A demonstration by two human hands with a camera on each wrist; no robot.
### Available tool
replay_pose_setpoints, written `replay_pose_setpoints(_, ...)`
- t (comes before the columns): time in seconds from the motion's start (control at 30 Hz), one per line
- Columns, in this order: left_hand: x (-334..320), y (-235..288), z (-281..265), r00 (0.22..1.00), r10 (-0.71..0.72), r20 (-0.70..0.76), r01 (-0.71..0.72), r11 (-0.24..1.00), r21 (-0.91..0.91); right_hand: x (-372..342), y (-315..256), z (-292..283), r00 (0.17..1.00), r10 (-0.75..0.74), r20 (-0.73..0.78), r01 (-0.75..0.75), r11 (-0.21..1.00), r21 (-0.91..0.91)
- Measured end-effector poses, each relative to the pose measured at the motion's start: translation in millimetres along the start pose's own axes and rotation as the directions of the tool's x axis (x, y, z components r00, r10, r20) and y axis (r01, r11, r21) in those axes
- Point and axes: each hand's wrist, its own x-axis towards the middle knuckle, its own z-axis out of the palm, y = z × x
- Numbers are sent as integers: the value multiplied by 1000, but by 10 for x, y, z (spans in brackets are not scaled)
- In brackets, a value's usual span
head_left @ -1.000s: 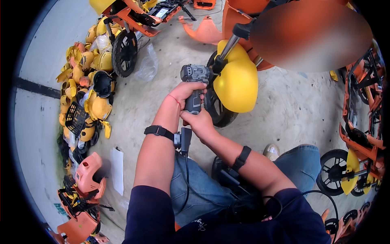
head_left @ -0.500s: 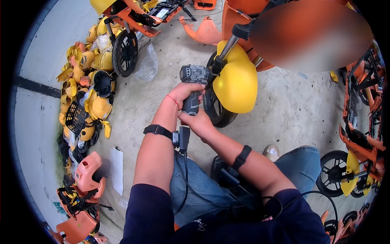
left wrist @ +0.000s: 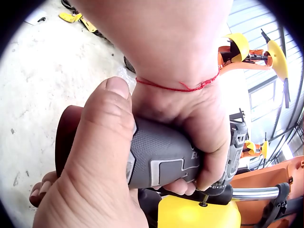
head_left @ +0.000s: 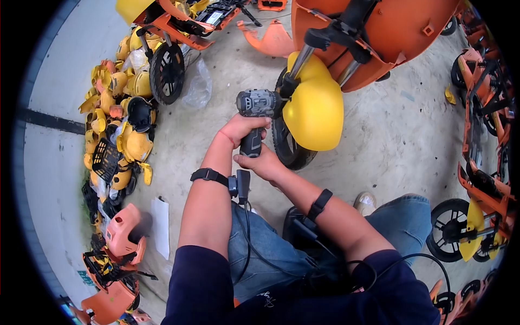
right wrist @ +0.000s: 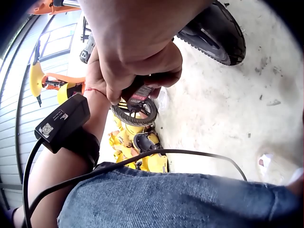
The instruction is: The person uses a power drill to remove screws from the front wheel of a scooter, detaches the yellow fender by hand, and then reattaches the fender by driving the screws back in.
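A grey and black cordless drill (head_left: 255,103) is held in both hands, its nose pointing right at the lower end of a front fork (head_left: 302,60). My left hand (head_left: 241,129), with a red string at the wrist, grips the upper handle. Below it, my right hand (head_left: 265,163) grips the handle's base, its thumb (left wrist: 102,137) lying across the end in the left wrist view. A thin bit (left wrist: 204,201) reaches from the drill to the yellow front mudguard (head_left: 318,116). Behind that mudguard stands a black wheel (head_left: 290,149).
Orange bodywork (head_left: 374,43) rises above the fork. Along the left wall lies a heap of yellow helmets (head_left: 135,143) and a black basket (head_left: 105,160). White paper (head_left: 160,227) lies on the concrete floor. More orange vehicles (head_left: 482,179) line the right. A black cable (right wrist: 142,156) crosses my lap.
The drill and both hands have shifted slightly left and down relative to the mudguard. Both hands keep their grip. The head view has turned a little.
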Motion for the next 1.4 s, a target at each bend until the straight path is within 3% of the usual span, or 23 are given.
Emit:
replay_pose_setpoints(0.3, -103, 99, 90, 1000, 3, 28, -2, 999, -34, -6, -34, -29, 997, 55, 53, -56, 998, 18)
replay_pose_setpoints(0.4, -87, 125, 86, 998, -57, 17, 59, 994, -97, -53, -166, -46, 996, 41, 76, -39, 999, -26)
replay_pose_setpoints(0.53, -71, 146, 78, 994, -105, 42, 111, 977, -184, -99, -244, -232, 982, 3, 188, 30, 985, -169)
replay_pose_setpoints(0.57, -93, 176, 92, 991, -123, 59, 133, 962, -239, -175, -381, -336, 994, 64, 94, -17, 899, -438)
replay_pose_setpoints(0.6, -105, 182, 60, 990, -130, 58, 142, 946, -292, -169, -401, -450, 981, 151, 125, -94, 921, -379)
replay_pose_setpoints(0.67, -146, 172, -19, 988, -142, 66, 156, 902, -403, -275, -418, -630, 953, 292, 77, -298, 952, 73)
replay_pose_setpoints(0.7, -180, 160, -85, 991, -130, 38, 134, 902, -411, -317, -378, -661, 946, 325, -13, -317, 930, 188)
replay_pose_setpoints(0.77, -225, 130, -243, 995, -102, -9, 89, 902, -422, -420, -207, -703, 898, 401, -181, -301, 860, 412)
replay_pose_setpoints(0.87, -291, 108, -380, 995, -81, -50, 51, 895, -443, -591, -123, -745, 812, 390, -435, -36, 777, 628)
replay_pose_setpoints(0.9, -300, 114, -384, 996, -73, -53, 42, 893, -447, -634, -155, -762, 780, 384, -495, 15, 779, 627)
replay_pose_setpoints(1.0, -333, 148, -352, 998, -58, -38, 35, 894, -447, -697, -183, -972, 787, 317, -529, 174, 710, 683)
replay_pose_setpoints(1.03, -351, 173, -322, 998, -59, -23, 42, 895, -444, -713, -208, -1025, 817, 345, -461, 138, 660, 738)
replay_pose_setpoints(1.4, -300, 154, -332, 997, -75, 36, 82, 946, -313, -700, -277, -914, 714, 287, -639, 248, 750, 613)
